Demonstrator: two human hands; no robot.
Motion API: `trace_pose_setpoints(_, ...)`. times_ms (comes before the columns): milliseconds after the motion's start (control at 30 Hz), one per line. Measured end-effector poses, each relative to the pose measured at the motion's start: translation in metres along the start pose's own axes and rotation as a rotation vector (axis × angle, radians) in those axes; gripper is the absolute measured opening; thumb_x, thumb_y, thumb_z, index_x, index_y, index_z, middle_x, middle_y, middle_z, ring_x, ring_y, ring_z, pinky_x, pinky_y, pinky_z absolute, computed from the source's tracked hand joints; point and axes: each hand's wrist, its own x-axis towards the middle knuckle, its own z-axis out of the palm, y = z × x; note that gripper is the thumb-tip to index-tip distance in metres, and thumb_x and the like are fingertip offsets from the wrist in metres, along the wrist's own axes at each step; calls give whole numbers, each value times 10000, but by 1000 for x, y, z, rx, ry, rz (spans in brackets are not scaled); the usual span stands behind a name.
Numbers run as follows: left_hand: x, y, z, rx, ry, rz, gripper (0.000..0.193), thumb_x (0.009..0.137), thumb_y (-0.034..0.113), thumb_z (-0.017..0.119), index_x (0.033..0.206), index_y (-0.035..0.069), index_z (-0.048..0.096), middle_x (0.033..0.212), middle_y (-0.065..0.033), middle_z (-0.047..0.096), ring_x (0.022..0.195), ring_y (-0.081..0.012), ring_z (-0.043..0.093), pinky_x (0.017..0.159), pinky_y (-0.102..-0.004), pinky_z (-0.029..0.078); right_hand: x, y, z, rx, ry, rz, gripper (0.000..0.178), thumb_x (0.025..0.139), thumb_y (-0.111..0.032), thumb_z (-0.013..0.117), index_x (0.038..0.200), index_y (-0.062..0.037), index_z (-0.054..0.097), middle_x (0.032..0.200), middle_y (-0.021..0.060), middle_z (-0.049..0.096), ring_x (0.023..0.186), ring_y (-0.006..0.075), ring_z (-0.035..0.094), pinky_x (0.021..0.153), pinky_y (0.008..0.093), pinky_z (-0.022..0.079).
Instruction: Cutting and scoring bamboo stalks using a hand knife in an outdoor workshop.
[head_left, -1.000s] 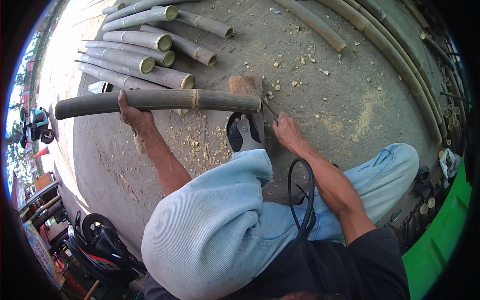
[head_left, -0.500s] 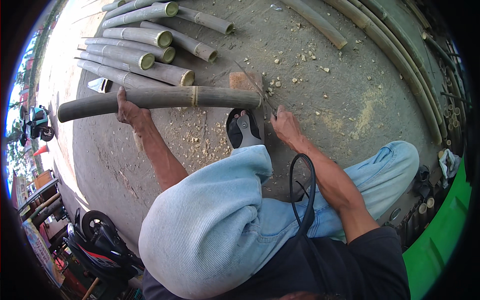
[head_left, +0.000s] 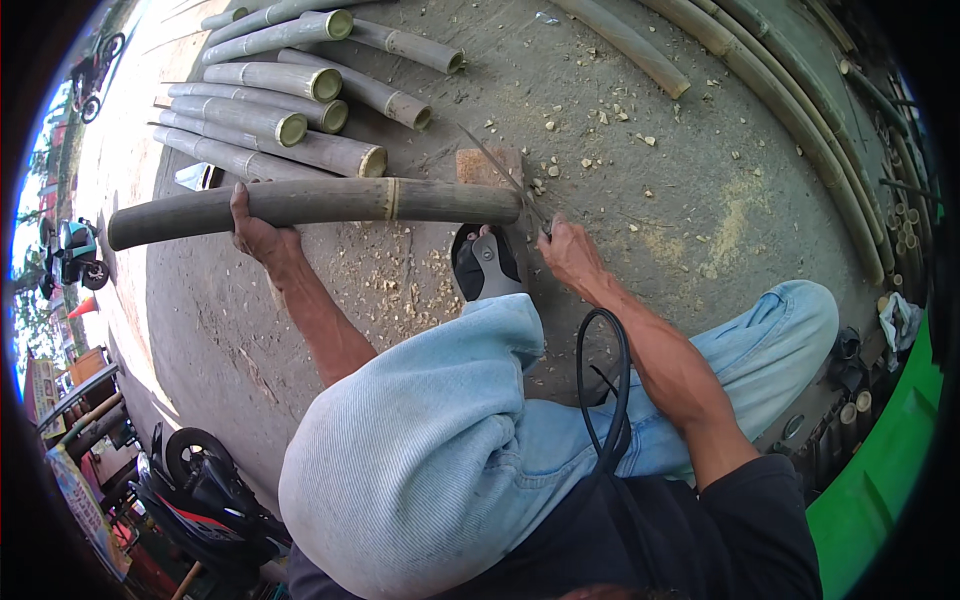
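My left hand (head_left: pixel 262 232) is closed round a thick grey-green bamboo length (head_left: pixel 320 201) toward its left end, thumb over the top. The bamboo lies nearly level, and its right end rests at a wooden block (head_left: pixel 487 166) on the ground. My right hand (head_left: pixel 572 250) grips the handle of a long thin-bladed knife (head_left: pixel 497 165). The blade slants up and left past the bamboo's right end, over the block; whether it touches the bamboo I cannot tell. My sandalled foot (head_left: pixel 487 262) is just below that end.
Several cut bamboo lengths (head_left: pixel 275 120) lie at the upper left. Long bamboo poles (head_left: pixel 790 110) run along the right side. Pale wood chips (head_left: pixel 415 285) and sawdust (head_left: pixel 738 225) litter the ground. A motorcycle (head_left: pixel 205 500) stands at lower left, a green panel (head_left: pixel 880 460) at lower right.
The bamboo's left end has shifted slightly left and down with my left hand. The knife has swung a little, its tip moving left.
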Motion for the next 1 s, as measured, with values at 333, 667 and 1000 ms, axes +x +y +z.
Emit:
trace_pose_setpoints(333, -33, 36, 30, 125, 346, 51, 602, 793, 83, 821, 1224, -172, 488, 1217, -268, 595, 1015, -397, 672, 866, -547, 623, 5, -65, -34, 228, 265, -214, 281, 960, -242, 636, 955, 34, 581, 809, 297, 675, 718, 493, 684, 620, 557, 522)
trace_pose_setpoints(667, -25, 35, 11, -18, 90, 17, 477, 850, 173, 748, 1148, -126, 526, 1011, -222, 642, 883, -352, 683, 790, -501, 612, 4, -44, -28, 90, 14, 2, 280, 964, -233, 633, 982, 33, 548, 844, 320, 673, 824, 448, 712, 634, 541, 539)
trace_pose_setpoints(1000, -23, 20, 20, -34, 5, 110, 413, 853, 210, 735, 1072, -88, 549, 889, -189, 651, 785, -330, 684, 757, -454, 603, 10, 18, 6, -70, -17, 75, 236, 962, -179, 639, 996, 34, 544, 771, 289, 663, 739, 434, 702, 555, 487, 524)
